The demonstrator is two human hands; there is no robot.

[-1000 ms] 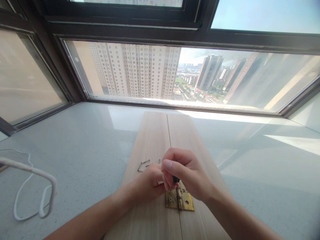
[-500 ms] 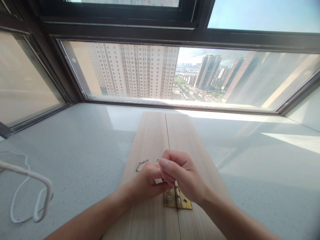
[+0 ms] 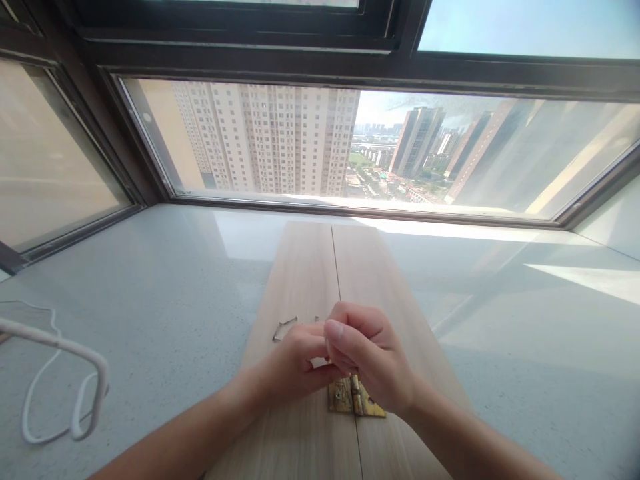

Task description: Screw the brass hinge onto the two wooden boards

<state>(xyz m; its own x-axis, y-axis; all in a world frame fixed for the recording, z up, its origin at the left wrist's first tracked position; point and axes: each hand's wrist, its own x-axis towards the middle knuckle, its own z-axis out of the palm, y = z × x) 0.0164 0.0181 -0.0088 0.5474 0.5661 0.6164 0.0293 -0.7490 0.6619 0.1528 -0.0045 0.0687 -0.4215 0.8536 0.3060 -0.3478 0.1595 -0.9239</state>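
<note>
"The black piece peeking from under the right hand [image 3: 373, 353] a second ago has slipped out of sight."

"And nearest us?"

"The brass hinge [image 3: 340, 399], across the seam between two wooden boards [image 3: 303, 267]. Over its far end, that hand is curled up, with the left hand [image 3: 293, 357] beside it, fingers bent. I can't tell what either grips."

"Farther off?"

"Some small screws [image 3: 289, 322] on the left board, then the window frame [image 3: 250, 63]."

our pale ledge [image 3: 165, 280] holds two boards [image 3: 305, 267]; on them, screws [image 3: 289, 321] lie left of our fingers [image 3: 346, 337], a hinge [image 3: 341, 399] just beneath.
</note>
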